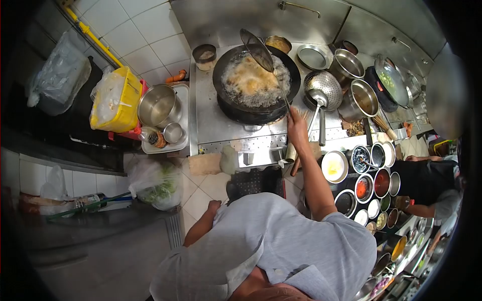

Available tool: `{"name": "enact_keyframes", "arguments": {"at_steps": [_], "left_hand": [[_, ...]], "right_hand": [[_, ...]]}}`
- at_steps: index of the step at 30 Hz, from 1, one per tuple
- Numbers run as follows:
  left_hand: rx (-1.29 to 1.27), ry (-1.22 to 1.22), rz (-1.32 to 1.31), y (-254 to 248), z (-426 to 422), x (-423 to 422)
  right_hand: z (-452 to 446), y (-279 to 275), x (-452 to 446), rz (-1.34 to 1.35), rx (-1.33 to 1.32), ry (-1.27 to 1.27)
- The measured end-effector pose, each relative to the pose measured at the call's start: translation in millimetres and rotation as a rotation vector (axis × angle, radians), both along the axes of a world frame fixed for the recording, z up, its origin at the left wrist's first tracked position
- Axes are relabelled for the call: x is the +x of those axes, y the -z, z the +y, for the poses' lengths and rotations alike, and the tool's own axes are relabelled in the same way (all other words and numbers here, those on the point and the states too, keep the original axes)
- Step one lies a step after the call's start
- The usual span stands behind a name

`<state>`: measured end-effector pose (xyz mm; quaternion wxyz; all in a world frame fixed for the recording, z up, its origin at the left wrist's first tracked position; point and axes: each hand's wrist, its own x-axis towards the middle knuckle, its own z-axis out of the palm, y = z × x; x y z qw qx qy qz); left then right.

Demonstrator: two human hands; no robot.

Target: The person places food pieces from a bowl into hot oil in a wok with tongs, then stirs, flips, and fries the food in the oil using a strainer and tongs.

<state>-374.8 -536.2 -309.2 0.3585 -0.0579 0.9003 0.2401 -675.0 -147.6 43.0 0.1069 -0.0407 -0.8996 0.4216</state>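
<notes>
My right hand (296, 122) is closed around the long handle of a wire-mesh skimmer (257, 49). The skimmer's round head tilts over the far right side of a black wok (218, 85). Inside the wok, oil bubbles hard around a pale golden mass of frying food (249, 76). Just right of my right hand are a perforated ladle (324, 86) and a steel ladle (318, 97) lying on it. My left hand (215, 204) hangs low beside my body, fingers curled in, away from the stove; nothing shows in it.
Steel pots (346, 65) and a lidded pan (396, 83) stand right of the wok. Several sauce and seasoning bowls (334, 166) line the right, where another person's arm (424, 158) shows. Leftward are a steel pot (159, 105), a yellow basket (128, 95) and a bag of greens (158, 185).
</notes>
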Motion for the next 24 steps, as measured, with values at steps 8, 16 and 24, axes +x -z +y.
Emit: {"name": "enact_keyframes", "arguments": {"at_steps": [8, 16, 24], "left_hand": [[0.034, -0.109, -0.105, 10, -1, -2], [0.06, -0.001, -0.064, 24, -2, -13], [0.04, 0.115, 0.079, 26, 0, -25]], "right_hand": [[12, -11, 46, -0.039, -0.001, 0.019], [22, 19, 66, -0.054, -0.004, -0.106], [48, -37, 81, -0.191, 0.01, 0.003]]}}
